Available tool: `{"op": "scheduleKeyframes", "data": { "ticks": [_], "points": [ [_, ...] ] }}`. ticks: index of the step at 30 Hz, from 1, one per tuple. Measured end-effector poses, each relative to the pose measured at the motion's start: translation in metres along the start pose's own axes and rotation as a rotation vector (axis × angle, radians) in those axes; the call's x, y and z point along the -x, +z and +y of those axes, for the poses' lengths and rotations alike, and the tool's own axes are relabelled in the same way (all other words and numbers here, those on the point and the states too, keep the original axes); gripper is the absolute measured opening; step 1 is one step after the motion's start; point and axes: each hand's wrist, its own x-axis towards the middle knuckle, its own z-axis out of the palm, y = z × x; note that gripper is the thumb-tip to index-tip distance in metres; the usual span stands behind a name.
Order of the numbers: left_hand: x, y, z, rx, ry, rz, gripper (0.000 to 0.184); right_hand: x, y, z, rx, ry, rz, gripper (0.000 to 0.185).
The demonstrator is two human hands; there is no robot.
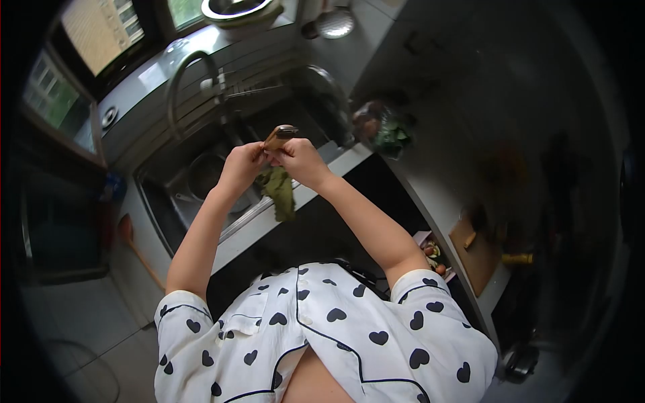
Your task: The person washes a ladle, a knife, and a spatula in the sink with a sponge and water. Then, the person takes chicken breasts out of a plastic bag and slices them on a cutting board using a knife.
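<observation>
Over the sink (151, 201), my left hand (242, 164) and my right hand (302, 161) meet with fingers closed around a small yellow-brown object (276, 140). Its upper end looks dark and shiny; what kind of thing it is I cannot make out. Fingers hide its lower part. Just below my hands, an olive-green cloth (279, 195) hangs over the front edge of the sink.
A curved faucet (173, 94) rises behind the sink. Bagged greens (393, 138) lie to its right. On the right counter is a cutting board (474, 258). A long-handled wooden utensil (144, 255) lies left. A bowl (242, 15) stands by the window.
</observation>
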Motion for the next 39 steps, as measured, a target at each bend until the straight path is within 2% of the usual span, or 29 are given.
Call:
{"op": "scheduleKeyframes", "data": {
  "ticks": [3,4,7,9,10,11,12,13,16,18,19,21,23,25,26,27,29,30,33,36,39],
  "points": [
    [-0.025,0.047,0.046,-0.012,0.086,-0.012,0.012,0.034,-0.063,-0.005,0.124,-0.063,0.091,0.017],
    [-0.034,0.066,0.068,-0.003,0.079,-0.039,0.013,0.047,-0.085,0.002,0.114,-0.099,0.136,0.017],
    [-0.064,0.142,0.13,-0.075,0.231,-0.076,0.012,0.097,-0.165,0.015,0.089,-0.126,0.259,0.02],
    [-0.089,0.198,0.162,-0.069,0.319,-0.205,0.013,0.135,-0.222,0.038,0.079,-0.142,0.353,0.02],
    [-0.099,0.227,0.18,-0.09,0.321,-0.235,0.013,0.157,-0.248,0.037,0.069,-0.074,0.402,0.02],
    [-0.105,0.259,0.2,-0.11,0.321,-0.271,0.013,0.181,-0.271,0.032,0.165,-0.071,0.529,0.011],
    [-0.107,0.286,0.227,-0.023,0.404,-0.285,0.014,0.203,-0.294,0.031,0.195,-0.06,0.596,0.01],
    [-0.107,0.31,0.253,0.046,0.376,-0.345,0.014,0.223,-0.317,0.031,0.232,-0.052,0.659,0.009],
    [-0.114,0.379,0.314,0.068,0.379,-0.507,0.016,0.281,-0.377,0.032,0.259,0.069,0.742,0.009],
    [-0.121,0.43,0.336,0.107,0.476,-0.555,0.016,0.315,-0.406,0.038,0.339,0.069,0.848,0.011],
    [-0.124,0.452,0.349,0.131,0.532,-0.575,0.016,0.33,-0.421,0.04,0.276,0.142,0.886,0.012],
    [-0.131,0.493,0.371,0.108,0.5,-0.696,0.017,0.356,-0.449,0.042,0.307,0.218,0.948,0.014],
    [-0.14,0.54,0.38,0.049,0.649,-0.663,0.02,0.376,-0.478,0.067,0.339,0.299,1.032,0.019],
    [-0.146,0.575,0.394,0.107,0.618,-0.746,0.023,0.387,-0.499,0.065,0.289,0.353,1.118,0.021],
    [-0.151,0.591,0.4,0.113,0.632,-0.798,0.024,0.396,-0.509,0.061,0.285,0.447,1.131,0.023],
    [-0.153,0.601,0.411,0.119,0.607,-0.818,0.024,0.398,-0.518,0.055,0.37,0.504,1.158,0.024],
    [-0.166,0.634,0.419,0.181,0.599,-0.93,0.025,0.403,-0.545,0.068,0.348,0.484,1.213,0.024],
    [-0.172,0.66,0.42,0.492,0.442,-1.039,0.027,0.407,-0.562,0.079,0.453,0.491,1.236,0.023],
    [-0.181,0.656,0.461,0.49,0.303,-1.107,0.027,0.407,-0.595,0.07,0.432,0.549,1.259,0.024],
    [-0.205,0.686,0.468,0.399,0.356,-1.182,0.029,0.413,-0.628,0.088,0.325,0.59,1.253,0.024],
    [-0.213,0.708,0.471,0.374,0.284,-1.204,0.035,0.419,-0.651,0.113,0.273,0.558,1.252,0.024]
  ]
}}
